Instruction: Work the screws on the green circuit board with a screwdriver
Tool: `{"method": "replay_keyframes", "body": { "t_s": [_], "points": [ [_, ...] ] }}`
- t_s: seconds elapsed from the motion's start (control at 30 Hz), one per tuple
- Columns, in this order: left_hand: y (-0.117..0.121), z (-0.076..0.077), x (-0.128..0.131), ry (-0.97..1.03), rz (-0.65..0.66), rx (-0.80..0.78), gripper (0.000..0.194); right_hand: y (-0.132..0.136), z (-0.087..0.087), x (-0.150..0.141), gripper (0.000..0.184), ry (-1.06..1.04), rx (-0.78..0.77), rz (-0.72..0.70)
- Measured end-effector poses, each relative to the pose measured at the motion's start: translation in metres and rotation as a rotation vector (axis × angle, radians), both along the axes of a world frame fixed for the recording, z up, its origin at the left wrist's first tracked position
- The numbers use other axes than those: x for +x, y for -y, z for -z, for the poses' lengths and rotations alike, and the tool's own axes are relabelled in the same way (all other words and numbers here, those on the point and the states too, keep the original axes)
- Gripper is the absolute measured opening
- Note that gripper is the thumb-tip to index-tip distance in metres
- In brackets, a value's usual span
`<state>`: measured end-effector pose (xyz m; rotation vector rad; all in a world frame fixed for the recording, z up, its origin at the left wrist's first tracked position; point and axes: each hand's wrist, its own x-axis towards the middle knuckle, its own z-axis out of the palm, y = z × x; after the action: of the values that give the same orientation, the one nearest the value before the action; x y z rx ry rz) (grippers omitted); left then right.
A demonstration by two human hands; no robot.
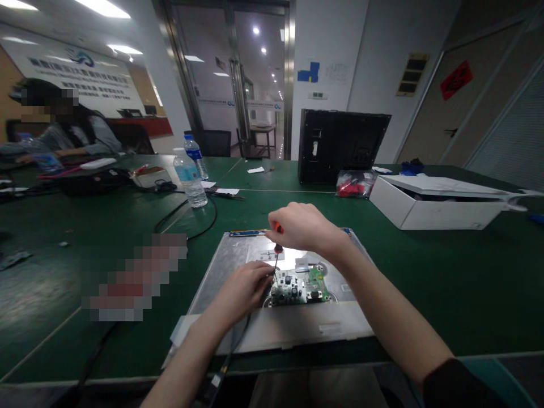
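A grey metal display panel (297, 331) lies flat on the green table (446, 272) in front of me, with a small green circuit board (308, 286) mounted near its middle. My right hand (304, 226) is closed around the orange handle of a screwdriver (277, 249) held upright, its tip down at the board's left edge. Beside the tip, my left hand (244, 289) rests on the panel with fingers pinched together. What those fingers hold, if anything, is too small to make out.
A black cable (193, 218) loops left of the panel. Two water bottles (190, 178) stand further back left. A white open box (437, 204), a red-filled bag (352, 184) and a black monitor shell (340, 144) sit at the back right. Another person (63, 130) sits far left.
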<state>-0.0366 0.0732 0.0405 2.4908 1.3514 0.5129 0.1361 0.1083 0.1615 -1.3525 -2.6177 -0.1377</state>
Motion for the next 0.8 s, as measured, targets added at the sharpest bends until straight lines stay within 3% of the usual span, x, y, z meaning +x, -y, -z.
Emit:
{"method": "replay_keyframes", "body": {
  "t_s": [0.23, 0.37, 0.53, 0.8],
  "points": [
    [0.0009, -0.0004, -0.0003, 0.002, -0.002, 0.009, 0.024, 0.0023, -0.0017, 0.0023, 0.022, 0.007, -0.013, -0.029],
    [0.0001, 0.0009, -0.0003, 0.002, -0.008, 0.015, 0.024, -0.0009, -0.0002, -0.0007, 0.041, -0.007, -0.028, -0.009],
    [-0.0006, 0.0005, -0.0001, 0.000, -0.001, 0.009, 0.024, 0.0012, 0.0002, -0.0009, 0.020, -0.015, 0.011, -0.035],
    [0.0001, 0.0006, -0.0004, 0.004, 0.000, 0.018, 0.025, 0.0024, 0.0008, 0.0010, 0.030, -0.017, 0.007, -0.047]
  ]
}}
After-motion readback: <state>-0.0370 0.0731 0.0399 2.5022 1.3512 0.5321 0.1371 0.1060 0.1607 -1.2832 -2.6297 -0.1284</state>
